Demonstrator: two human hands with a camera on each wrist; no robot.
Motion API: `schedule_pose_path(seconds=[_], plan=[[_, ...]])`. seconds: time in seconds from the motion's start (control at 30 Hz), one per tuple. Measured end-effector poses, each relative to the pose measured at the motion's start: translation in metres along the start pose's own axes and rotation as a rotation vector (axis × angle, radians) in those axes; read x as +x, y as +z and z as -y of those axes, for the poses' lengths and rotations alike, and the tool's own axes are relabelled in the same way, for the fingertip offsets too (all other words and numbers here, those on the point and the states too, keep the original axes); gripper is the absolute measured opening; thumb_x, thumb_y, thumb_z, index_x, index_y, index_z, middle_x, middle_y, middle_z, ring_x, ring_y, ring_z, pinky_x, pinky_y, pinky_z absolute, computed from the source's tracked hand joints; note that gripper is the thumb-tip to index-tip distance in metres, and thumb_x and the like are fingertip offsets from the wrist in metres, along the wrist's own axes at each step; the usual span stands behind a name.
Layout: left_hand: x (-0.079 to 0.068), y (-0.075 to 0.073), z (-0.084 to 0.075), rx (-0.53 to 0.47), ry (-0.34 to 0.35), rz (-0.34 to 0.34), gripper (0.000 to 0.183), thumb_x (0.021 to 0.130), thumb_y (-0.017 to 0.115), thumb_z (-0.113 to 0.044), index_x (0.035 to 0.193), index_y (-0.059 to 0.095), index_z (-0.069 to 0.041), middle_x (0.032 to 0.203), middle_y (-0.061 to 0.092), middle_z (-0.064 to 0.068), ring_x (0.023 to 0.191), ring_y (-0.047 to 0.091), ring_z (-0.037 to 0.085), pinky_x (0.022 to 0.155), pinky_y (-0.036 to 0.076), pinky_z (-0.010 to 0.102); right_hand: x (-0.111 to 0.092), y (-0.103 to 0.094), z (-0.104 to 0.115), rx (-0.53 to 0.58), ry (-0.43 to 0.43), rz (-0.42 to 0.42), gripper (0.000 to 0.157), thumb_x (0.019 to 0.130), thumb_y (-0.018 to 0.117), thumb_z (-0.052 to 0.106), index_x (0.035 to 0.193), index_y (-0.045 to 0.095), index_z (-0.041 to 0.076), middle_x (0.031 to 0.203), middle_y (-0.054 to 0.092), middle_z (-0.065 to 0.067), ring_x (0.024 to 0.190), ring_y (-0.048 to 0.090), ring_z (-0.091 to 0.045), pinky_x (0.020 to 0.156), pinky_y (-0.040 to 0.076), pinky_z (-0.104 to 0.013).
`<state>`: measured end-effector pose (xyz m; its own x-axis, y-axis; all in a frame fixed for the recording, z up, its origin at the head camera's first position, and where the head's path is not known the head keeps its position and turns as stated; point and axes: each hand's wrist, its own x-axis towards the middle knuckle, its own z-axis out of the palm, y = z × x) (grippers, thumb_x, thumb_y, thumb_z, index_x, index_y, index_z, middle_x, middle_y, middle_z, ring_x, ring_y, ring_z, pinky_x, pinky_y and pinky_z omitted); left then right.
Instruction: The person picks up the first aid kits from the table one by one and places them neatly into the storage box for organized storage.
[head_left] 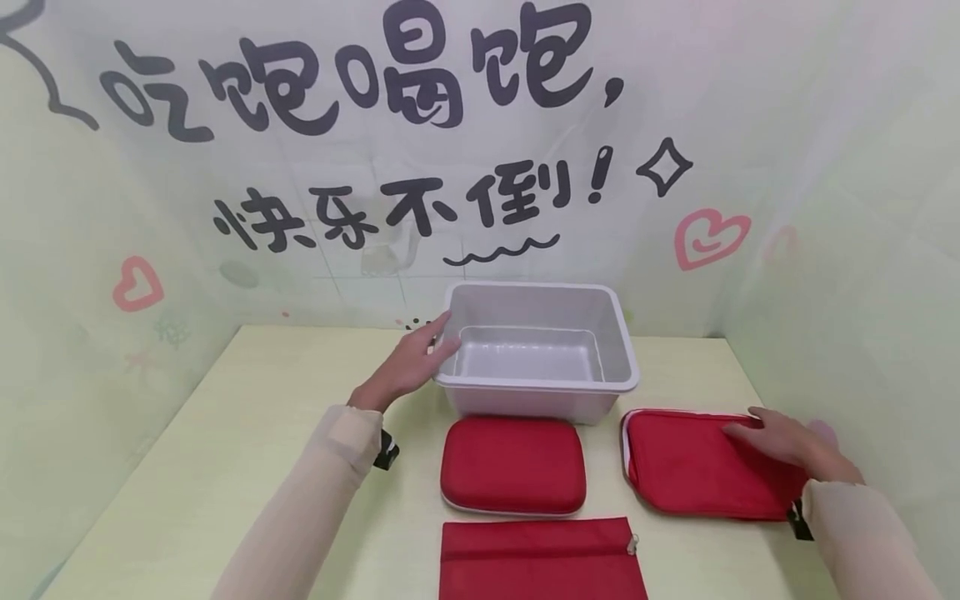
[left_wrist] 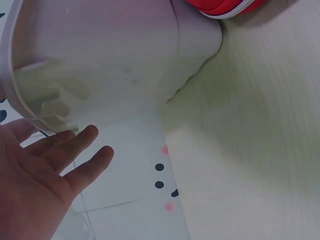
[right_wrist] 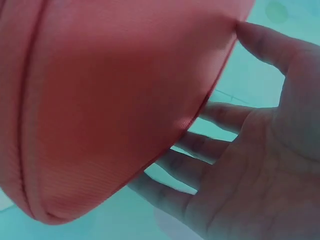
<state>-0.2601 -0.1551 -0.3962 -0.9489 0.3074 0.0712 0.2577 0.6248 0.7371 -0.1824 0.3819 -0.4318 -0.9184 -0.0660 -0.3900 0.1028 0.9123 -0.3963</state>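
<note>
A light grey plastic bin [head_left: 540, 402] stands at the back of the table, its inside bare. My left hand [head_left: 411, 360] holds its left rim, with the thumb over the inside and the fingers outside. In the left wrist view, the fingers [left_wrist: 82, 167] are spread beside the bin's wall [left_wrist: 115, 55]. At the right, my right hand [head_left: 787, 440] grips the far right edge of a flat red pouch [head_left: 690, 467]. The right wrist view shows the thumb on one face of this pouch [right_wrist: 115, 110] and the other fingers reaching behind its edge.
In front of the bin lies a rounded red zip case [head_left: 513, 465] with a pale zip edge. Nearer to me is a flat red zipper pouch [head_left: 536, 567] with a metal pull. A printed curtain [head_left: 337, 167] stands behind the pale wooden table [head_left: 247, 417] and along both sides.
</note>
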Motion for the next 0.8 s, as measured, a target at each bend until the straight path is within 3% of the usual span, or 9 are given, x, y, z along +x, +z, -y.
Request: schedule_pose_path(seconds=[0.17, 0.3, 0.47, 0.8], plan=[[0.000, 0.007, 0.002, 0.030, 0.014, -0.017, 0.066, 0.093, 0.046, -0.041, 0.148, 0.021, -0.015, 0.147, 0.033, 0.007, 0.129, 0.036, 0.021, 0.101, 0.035, 0.044, 0.000, 0.000, -0.007, 0.033, -0.007, 0.013, 0.090, 0.086, 0.055, 0.048, 0.128, 0.023, -0.026, 0.122, 0.033, -0.044, 0.104, 0.039, -0.052, 0.084, 0.040, -0.059], [0.000, 0.009, 0.001, 0.034, 0.018, -0.051, 0.060, 0.095, 0.044, -0.028, 0.148, 0.020, -0.013, 0.146, 0.033, 0.007, 0.126, 0.039, 0.020, 0.100, 0.036, 0.043, 0.002, 0.003, -0.009, 0.034, 0.008, -0.008, 0.098, 0.081, 0.059, 0.053, 0.127, 0.023, -0.026, 0.117, 0.036, -0.042, 0.100, 0.040, -0.049, 0.080, 0.044, -0.056], [-0.002, 0.011, 0.000, 0.049, 0.027, -0.071, 0.057, 0.096, 0.038, -0.023, 0.148, 0.019, -0.011, 0.149, 0.028, 0.006, 0.132, 0.032, 0.019, 0.105, 0.030, 0.043, 0.002, 0.006, -0.010, 0.037, 0.018, -0.055, 0.099, 0.080, 0.062, 0.053, 0.124, 0.025, -0.027, 0.111, 0.041, -0.041, 0.094, 0.043, -0.046, 0.075, 0.046, -0.051], [-0.002, 0.015, 0.003, 0.055, 0.034, -0.091, 0.053, 0.098, 0.028, -0.026, 0.148, 0.017, -0.013, 0.151, 0.021, 0.001, 0.136, 0.023, 0.016, 0.108, 0.023, 0.041, 0.000, 0.011, -0.017, 0.081, -0.027, -0.155, 0.052, 0.089, 0.057, 0.016, 0.116, 0.042, -0.026, 0.106, 0.048, -0.041, 0.091, 0.049, -0.047, 0.075, 0.047, -0.051]])
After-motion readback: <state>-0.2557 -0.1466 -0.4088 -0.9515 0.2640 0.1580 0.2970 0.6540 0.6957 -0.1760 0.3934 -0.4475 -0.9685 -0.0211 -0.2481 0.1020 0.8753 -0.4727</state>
